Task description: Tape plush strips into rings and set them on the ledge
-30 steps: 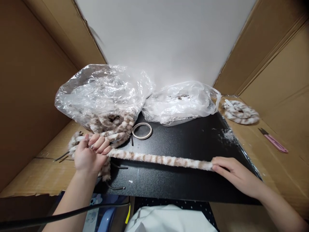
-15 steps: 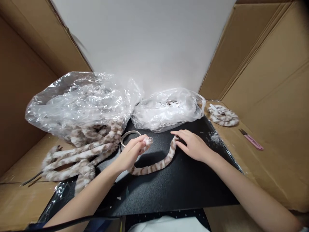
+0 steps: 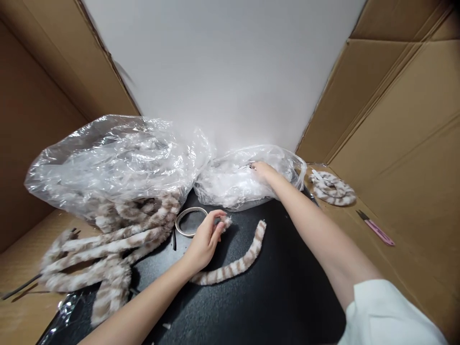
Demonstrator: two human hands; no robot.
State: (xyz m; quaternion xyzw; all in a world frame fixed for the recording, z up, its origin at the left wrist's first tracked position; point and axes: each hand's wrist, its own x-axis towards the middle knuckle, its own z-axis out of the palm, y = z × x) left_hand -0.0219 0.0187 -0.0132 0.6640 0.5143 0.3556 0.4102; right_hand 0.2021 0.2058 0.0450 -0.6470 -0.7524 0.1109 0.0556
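The left hand [image 3: 204, 240] holds one end of a fuzzy rope [image 3: 247, 258], which curves across the counter [image 3: 294, 297]. The right hand [image 3: 265, 171] is at the smaller bag [image 3: 230, 187]; I can't tell if it grips anything.

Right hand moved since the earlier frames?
Yes: from the end of the striped strip, the right hand went farther back, beyond the pale ring, to the smaller plastic bag.

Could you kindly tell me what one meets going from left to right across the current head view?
Bundle of furry strips, pale ring, left hand holding a furry end, right hand, coiled furry strip, pink-handled snips.
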